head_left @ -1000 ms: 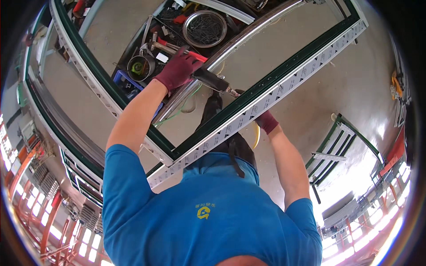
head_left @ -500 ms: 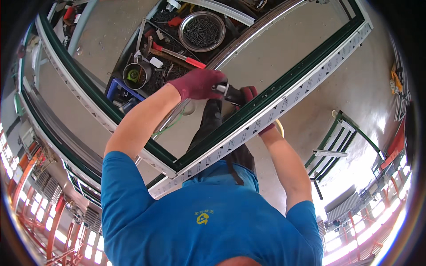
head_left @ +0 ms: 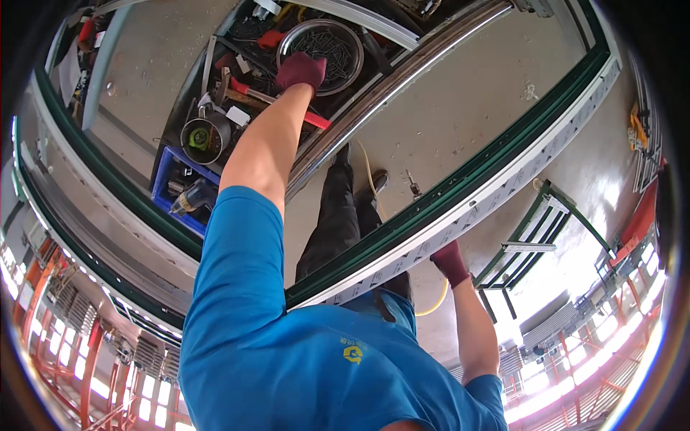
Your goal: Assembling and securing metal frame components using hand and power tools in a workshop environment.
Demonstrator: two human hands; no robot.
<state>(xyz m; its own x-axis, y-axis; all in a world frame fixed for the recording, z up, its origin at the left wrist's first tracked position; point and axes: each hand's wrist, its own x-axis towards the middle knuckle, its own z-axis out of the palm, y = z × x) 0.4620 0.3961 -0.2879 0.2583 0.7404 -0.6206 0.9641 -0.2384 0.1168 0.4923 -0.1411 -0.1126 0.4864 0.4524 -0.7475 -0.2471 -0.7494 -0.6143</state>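
Observation:
My left hand (head_left: 302, 70), in a maroon glove, reaches over the near left rim of a round metal bowl (head_left: 355, 49) heaped with dark screws (head_left: 330, 54). Its fingers point down and away from me, so their grip is hidden. My right hand (head_left: 451, 262), gloved alike, is at the near side of a long green-and-white window frame bar (head_left: 460, 197). The fingers are partly hidden there. Past the bar's far side pokes the bit end of a power screwdriver (head_left: 413, 185), its body hidden by the bar; the right hand appears closed round it.
A red-handled hammer (head_left: 316, 119), a metal pot (head_left: 205, 136) and a blue bin (head_left: 162, 179) with a drill (head_left: 192, 197) lie around the bowl. A yellow hose (head_left: 440, 304) hangs by my right hand. A small green frame (head_left: 528, 244) stands at right.
My left hand has left the screwdriver at the bar and moved up-left to the screw bowl. My right hand and the screwdriver have dropped lower behind the bar.

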